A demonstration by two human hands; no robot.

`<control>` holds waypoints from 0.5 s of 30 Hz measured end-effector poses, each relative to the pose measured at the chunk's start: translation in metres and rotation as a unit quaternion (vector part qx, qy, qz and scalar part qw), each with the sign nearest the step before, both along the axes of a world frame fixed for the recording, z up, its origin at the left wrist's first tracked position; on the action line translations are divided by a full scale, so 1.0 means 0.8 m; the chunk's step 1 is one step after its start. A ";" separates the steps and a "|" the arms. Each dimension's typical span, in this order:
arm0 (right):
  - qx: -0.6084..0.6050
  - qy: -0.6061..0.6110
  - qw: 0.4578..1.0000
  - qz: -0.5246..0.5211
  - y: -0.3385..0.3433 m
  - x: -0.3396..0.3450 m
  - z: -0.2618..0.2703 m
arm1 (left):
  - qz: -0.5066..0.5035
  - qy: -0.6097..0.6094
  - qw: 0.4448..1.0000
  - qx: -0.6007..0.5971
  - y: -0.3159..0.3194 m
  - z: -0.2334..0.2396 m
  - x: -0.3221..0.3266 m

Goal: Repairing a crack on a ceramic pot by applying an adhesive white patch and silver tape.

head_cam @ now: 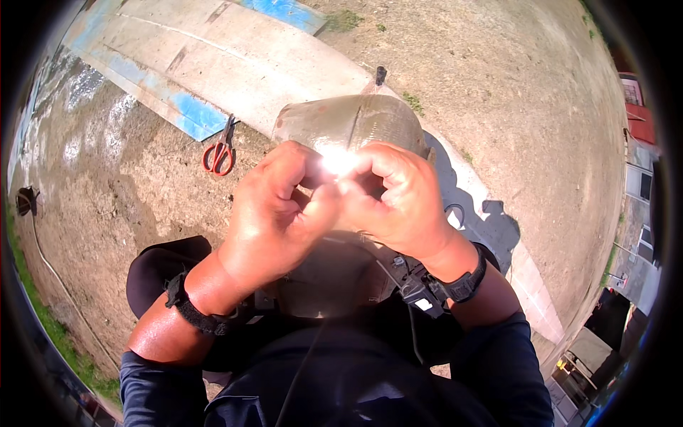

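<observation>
In front of me, below my hands, is a large rounded greenish-brown object (315, 120) with a glossy surface, fine ridges and a dark line across its top. My left hand (283, 197) and my right hand (397, 195) meet over its near side. Thumbs and fingers on both are curled inward, and the fingertips come together. A strong white glare there hides whatever is between them. To the left of my left hand, scissors (219, 152) with red handles lie on the ground, blades pointing away from me.
A pale concrete strip (256, 58) with worn blue paint runs diagonally beneath the rounded object. Beside my right wrist sits a black device (421, 293) with a cable. A long cord (58, 277) lies on the dirt at far left. Buildings (640, 187) stand along the right edge.
</observation>
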State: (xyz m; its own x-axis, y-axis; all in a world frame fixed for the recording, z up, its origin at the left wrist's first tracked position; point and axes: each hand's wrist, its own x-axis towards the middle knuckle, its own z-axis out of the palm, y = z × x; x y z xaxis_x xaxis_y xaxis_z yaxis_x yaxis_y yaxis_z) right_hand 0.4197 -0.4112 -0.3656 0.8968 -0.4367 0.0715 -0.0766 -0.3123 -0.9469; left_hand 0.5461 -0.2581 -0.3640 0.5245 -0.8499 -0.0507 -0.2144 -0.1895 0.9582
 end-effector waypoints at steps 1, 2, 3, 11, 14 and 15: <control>0.010 0.000 1.000 0.002 0.000 0.000 0.000 | -0.003 0.016 1.000 -0.002 0.001 -0.001 0.000; 0.009 0.001 1.000 0.001 0.000 -0.001 0.001 | -0.006 0.032 0.999 -0.004 0.002 -0.001 0.000; 0.028 0.006 1.000 0.005 0.000 -0.002 0.003 | -0.007 0.032 0.999 -0.004 0.002 -0.002 -0.001; 0.233 0.028 0.972 -0.001 0.003 -0.010 -0.007 | -0.015 0.177 0.984 -0.016 0.006 -0.003 0.000; 0.282 0.032 0.959 -0.008 0.004 -0.011 -0.011 | -0.014 0.232 0.973 -0.015 0.007 -0.001 0.002; 0.329 0.034 0.944 -0.011 0.003 -0.012 -0.012 | -0.015 0.232 0.973 -0.015 0.006 0.001 0.003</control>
State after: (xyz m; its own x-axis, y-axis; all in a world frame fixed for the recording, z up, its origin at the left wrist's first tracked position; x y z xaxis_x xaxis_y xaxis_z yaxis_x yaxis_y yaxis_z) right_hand 0.4102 -0.4085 -0.3755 0.8798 -0.3848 -0.2792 -0.1443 0.3434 -0.9280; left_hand 0.5482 -0.2530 -0.3629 0.4272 -0.8689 -0.2501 0.2367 -0.1595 0.9584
